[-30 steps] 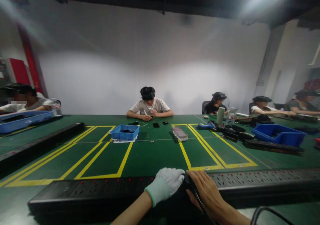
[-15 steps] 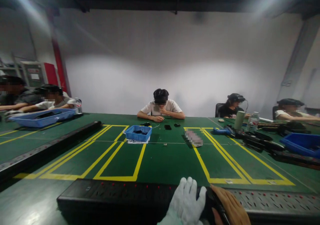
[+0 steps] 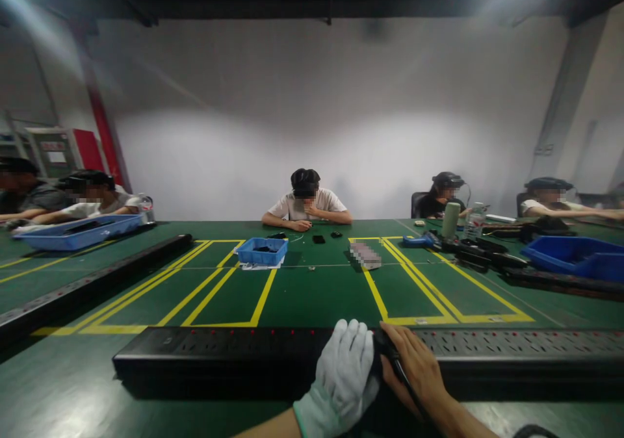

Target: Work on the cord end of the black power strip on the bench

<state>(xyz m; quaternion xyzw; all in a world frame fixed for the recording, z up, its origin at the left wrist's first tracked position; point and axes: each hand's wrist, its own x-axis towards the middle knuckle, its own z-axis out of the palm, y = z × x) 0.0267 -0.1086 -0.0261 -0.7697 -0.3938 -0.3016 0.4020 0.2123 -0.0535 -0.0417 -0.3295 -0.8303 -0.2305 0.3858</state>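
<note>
Big green table (image 3: 316, 298), with a long black power strip (image 3: 234, 355) lying across the near side. Gloved left hand (image 3: 345, 370) is cupped over by the strip, can't tell if it's actually gripping. Bare right hand (image 3: 414, 358) is pretty clearly curled round a black corded piece (image 3: 383, 342), which sits between both hands, cord trailing down past the thumb.

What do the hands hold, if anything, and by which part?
The right hand holds a black corded piece near its cord; whether the gloved left hand also grips it cannot be told.
</note>
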